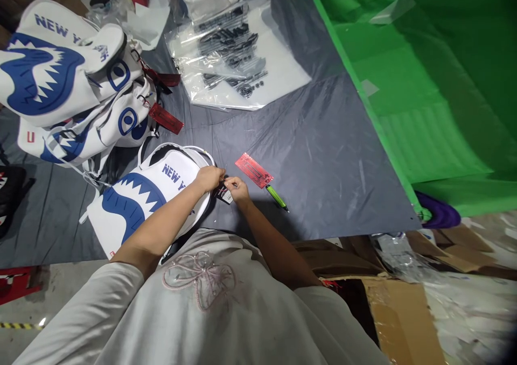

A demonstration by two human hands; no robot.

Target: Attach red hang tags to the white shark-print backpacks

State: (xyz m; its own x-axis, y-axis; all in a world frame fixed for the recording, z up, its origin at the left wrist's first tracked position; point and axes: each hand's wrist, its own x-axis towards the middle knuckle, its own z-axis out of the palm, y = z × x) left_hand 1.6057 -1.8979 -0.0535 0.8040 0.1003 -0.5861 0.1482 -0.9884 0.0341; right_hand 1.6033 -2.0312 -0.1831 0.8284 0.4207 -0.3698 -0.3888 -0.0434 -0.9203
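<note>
A white bag with blue shark teeth and "NEW Y" lettering [139, 198] lies on the dark grey table sheet [323, 155] right in front of me. My left hand [209, 177] is closed at the bag's right edge. My right hand [237, 188] meets it there, and both pinch a small black and white tag [224, 194] between their fingers. A red card tag [254, 170] lies flat just right of my hands. Beside it rests a green pen [276, 196].
A pile of similar white and blue bags [60, 85] with red tags [166, 118] sits at the far left. Clear plastic packets with printed sheets [238, 58] lie at the back. Green cloth [436, 69] covers the right side. Cardboard boxes [404, 311] stand below the table edge.
</note>
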